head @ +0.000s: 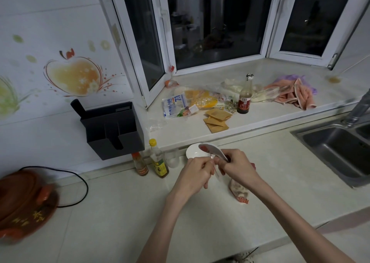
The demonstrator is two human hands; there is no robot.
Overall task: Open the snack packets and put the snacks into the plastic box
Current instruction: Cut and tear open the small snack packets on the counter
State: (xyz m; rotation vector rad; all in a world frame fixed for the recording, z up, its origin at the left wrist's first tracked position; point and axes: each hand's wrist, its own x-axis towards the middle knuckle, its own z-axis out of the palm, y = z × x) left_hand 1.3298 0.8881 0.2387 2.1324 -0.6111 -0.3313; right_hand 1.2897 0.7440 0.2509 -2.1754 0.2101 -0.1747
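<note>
Both hands [195, 172] [236, 167] pinch a snack packet [213, 152] above the pale counter [120, 212] below dark windows [216, 22]

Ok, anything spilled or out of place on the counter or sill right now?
An amber stain sits on the sill's far right, like a dried spill. Packets and bags lie jumbled by the window. No plastic box shows. Both hands pinch a snack packet.

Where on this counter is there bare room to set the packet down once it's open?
Bare counter lies near the front edge, between the brown clay pot and the forearms, and between the right hand and the sink. It is crowded along the wall by the bottles and white dish, and on the packet-strewn window sill.
</note>
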